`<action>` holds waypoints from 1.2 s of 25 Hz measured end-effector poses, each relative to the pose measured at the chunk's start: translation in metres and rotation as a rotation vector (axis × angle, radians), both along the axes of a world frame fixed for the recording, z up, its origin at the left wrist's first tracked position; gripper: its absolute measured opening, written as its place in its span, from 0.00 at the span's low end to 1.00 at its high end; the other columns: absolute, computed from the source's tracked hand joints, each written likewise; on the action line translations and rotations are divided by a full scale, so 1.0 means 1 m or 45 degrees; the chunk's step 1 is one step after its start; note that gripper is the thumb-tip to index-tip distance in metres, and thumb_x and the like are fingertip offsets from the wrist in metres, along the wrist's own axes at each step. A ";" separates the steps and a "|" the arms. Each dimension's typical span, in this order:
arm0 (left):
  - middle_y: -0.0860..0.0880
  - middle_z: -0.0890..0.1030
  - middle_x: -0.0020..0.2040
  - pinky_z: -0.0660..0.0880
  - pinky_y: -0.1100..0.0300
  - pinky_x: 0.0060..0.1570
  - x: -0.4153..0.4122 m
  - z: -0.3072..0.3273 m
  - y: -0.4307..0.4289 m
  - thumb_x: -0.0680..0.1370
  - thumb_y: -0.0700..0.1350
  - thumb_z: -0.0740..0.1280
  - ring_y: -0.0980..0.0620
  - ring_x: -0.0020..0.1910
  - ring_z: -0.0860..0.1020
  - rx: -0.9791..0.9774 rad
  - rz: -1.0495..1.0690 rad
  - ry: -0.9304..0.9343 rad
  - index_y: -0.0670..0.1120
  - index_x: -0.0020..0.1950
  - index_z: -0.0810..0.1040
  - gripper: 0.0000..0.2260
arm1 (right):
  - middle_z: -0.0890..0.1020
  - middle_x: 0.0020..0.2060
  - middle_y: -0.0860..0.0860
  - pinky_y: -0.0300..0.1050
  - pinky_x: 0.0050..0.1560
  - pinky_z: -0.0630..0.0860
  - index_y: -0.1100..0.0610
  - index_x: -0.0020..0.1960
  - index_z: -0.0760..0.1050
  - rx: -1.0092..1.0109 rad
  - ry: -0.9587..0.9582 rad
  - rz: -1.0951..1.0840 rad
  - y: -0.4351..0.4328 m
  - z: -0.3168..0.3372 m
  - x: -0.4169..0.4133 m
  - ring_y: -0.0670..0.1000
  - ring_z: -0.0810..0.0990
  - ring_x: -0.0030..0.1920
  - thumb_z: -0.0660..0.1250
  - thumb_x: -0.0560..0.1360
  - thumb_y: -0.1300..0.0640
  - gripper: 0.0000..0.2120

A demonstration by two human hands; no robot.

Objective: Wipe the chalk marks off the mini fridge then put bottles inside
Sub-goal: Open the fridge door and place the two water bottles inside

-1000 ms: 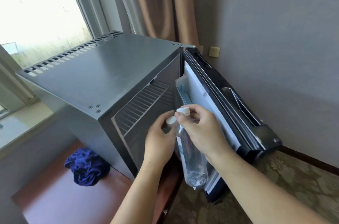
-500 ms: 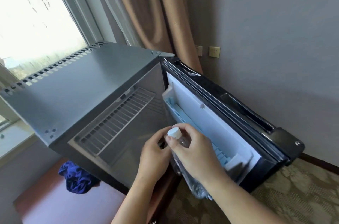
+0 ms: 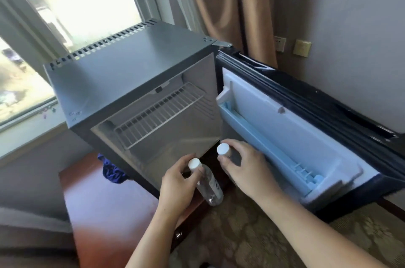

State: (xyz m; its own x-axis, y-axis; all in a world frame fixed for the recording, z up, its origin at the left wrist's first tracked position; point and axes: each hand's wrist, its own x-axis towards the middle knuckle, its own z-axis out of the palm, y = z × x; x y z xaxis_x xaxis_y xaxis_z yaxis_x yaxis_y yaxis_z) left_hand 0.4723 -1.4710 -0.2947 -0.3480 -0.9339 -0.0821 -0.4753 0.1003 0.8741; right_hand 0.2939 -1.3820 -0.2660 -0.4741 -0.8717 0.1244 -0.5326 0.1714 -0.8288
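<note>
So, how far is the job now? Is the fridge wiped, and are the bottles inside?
Wiping looks done: the fridge shows no chalk on its top, and the blue cloth lies beside it. The door stands open. In hand: the left hand grips one bottle, the right hand grips a second bottle, both in front of the opening. Left: put both bottles inside; neither is in yet.

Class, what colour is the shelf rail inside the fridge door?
Light blue shelf rail; head view.

Two bottles (image 3: pixel 209 188) (image 3: pixel 223 149), two hands (image 3: pixel 175 186) (image 3: pixel 247 169), one mini fridge (image 3: pixel 131 65), one blue cloth (image 3: pixel 111 172)
</note>
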 end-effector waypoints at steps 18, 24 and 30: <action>0.56 0.84 0.60 0.77 0.59 0.59 0.010 -0.064 -0.140 0.81 0.47 0.71 0.56 0.61 0.80 -0.149 0.232 0.046 0.53 0.62 0.83 0.10 | 0.84 0.59 0.55 0.45 0.59 0.80 0.55 0.68 0.78 0.243 0.124 0.309 -0.214 -0.048 0.024 0.47 0.83 0.54 0.68 0.81 0.60 0.16; 0.47 0.82 0.70 0.72 0.50 0.69 0.001 -0.077 -0.162 0.84 0.48 0.66 0.46 0.72 0.76 -0.085 0.434 -0.078 0.47 0.70 0.79 0.15 | 0.86 0.58 0.60 0.33 0.49 0.68 0.59 0.67 0.80 0.397 0.208 0.357 -0.256 -0.061 0.030 0.59 0.85 0.57 0.67 0.82 0.55 0.15; 0.41 0.76 0.74 0.68 0.50 0.73 -0.010 -0.067 -0.180 0.84 0.44 0.68 0.42 0.76 0.72 -0.073 0.667 -0.080 0.42 0.73 0.76 0.18 | 0.84 0.62 0.58 0.41 0.57 0.72 0.57 0.68 0.79 0.416 0.029 0.335 -0.277 -0.072 0.029 0.59 0.82 0.64 0.68 0.81 0.55 0.16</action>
